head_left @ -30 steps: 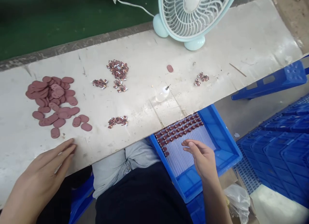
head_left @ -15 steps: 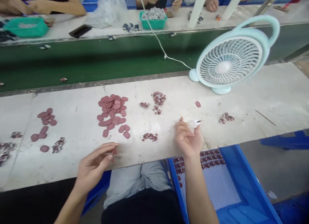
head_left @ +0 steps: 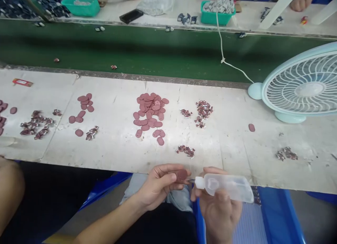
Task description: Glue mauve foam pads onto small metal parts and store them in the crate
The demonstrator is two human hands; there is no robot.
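Note:
Between thumb and fingers, my left hand (head_left: pixel 158 188) pinches a reddish-brown oval disc (head_left: pixel 181 175) above the bench's front edge. My right hand (head_left: pixel 219 205) is closed round a translucent squeeze bottle (head_left: pixel 228 187) lying sideways, its thin dark nozzle pointing left. The nozzle tip is at the disc's lower right rim; whether it touches I cannot tell. Beyond my hands lies a pile of similar oval discs (head_left: pixel 150 109). Small brown-and-silver pieces (head_left: pixel 185 150) lie just past my fingers, with another heap of such pieces (head_left: pixel 204 110) farther back.
A light-blue fan (head_left: pixel 302 86) stands at the right, its white cord (head_left: pixel 221 44) running up across the view. Below the bench (head_left: pixel 126 149), a blue crate (head_left: pixel 279 212) sits at my right. Across a green strip (head_left: pixel 158 54) are teal baskets (head_left: pixel 81 5) and a co-worker's hand (head_left: pixel 302 1).
The view has swung left. My hands have come together at the bench's front edge, and the bottle now lies sideways with its nozzle against or near the disc in my left hand.

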